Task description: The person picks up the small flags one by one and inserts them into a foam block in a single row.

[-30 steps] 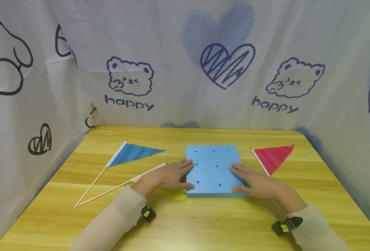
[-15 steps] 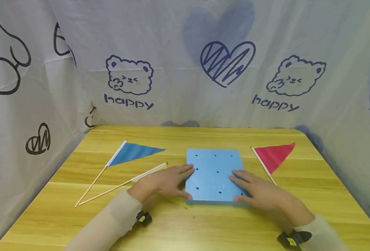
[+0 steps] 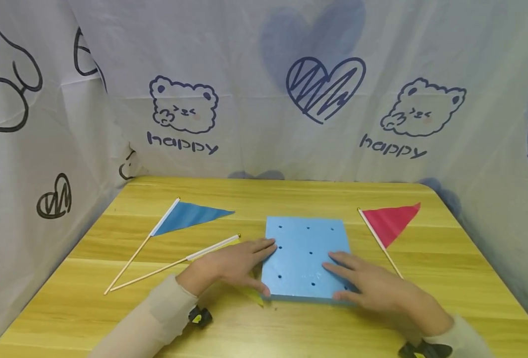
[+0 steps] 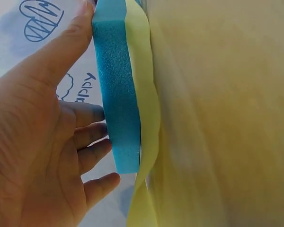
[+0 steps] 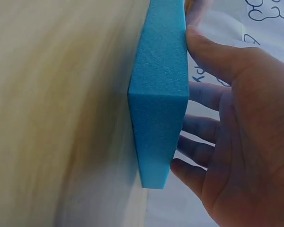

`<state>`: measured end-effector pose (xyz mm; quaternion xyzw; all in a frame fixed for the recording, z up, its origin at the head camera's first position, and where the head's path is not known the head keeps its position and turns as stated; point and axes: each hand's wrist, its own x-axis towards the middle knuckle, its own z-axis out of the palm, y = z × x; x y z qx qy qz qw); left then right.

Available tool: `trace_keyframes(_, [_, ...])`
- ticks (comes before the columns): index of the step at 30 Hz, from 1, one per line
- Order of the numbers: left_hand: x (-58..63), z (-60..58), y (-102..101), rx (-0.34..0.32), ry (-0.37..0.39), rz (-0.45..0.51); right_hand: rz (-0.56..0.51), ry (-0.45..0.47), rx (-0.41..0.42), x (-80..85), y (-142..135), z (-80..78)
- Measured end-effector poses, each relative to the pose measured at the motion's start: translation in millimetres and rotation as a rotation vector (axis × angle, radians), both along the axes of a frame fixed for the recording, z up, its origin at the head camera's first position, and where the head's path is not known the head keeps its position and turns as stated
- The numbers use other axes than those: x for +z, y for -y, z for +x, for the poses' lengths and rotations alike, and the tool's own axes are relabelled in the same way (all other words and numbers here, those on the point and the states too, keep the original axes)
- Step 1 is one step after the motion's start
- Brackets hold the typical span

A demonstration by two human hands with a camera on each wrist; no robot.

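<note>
A light blue foam block (image 3: 297, 261) with several small holes in its top lies flat on the table. My left hand (image 3: 234, 263) rests its extended fingertips and thumb on the block's left edge. On the right edge, the fingers of my right hand (image 3: 367, 283) touch the top, relaxed and spread. A yellow pennant flag on a stick (image 3: 214, 247) lies partly hidden under the left hand. In the left wrist view its yellow cloth (image 4: 146, 94) runs along the lower edge of the block. Bare foam side walls (image 5: 158, 127) show in the right wrist view.
A blue pennant flag (image 3: 189, 218) lies at the left on the wooden table (image 3: 246, 328). A red pennant flag (image 3: 391, 223) lies at the right, its stick passing behind the right hand. White printed cloth (image 3: 255, 109) hangs around the back and sides.
The foam block has slid toward the table's front, with both hands staying on its edges. The red flag's stick shows more of its length. The blue and red flags stay put.
</note>
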<state>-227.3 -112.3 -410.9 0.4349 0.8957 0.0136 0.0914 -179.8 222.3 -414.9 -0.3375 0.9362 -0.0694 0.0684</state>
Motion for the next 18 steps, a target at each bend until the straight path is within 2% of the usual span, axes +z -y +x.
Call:
trace_keyframes(9, [-1.7, 5.4, 0.2, 0.003, -0.110, -0.021, -0.033, -0.002, -0.040, -0.8, -3.3, 10.6])
trace_keyframes(14, [-2.2, 4.4, 1.6, 0.012, -0.162, -0.047, -0.079, -0.010, -0.041, -5.4, -8.7, 7.6])
trace_keyframes(18, [-3.3, 0.8, 4.6, 0.007, -0.151, -0.051, -0.149, -0.053, -0.038, -7.1, -15.7, 2.5])
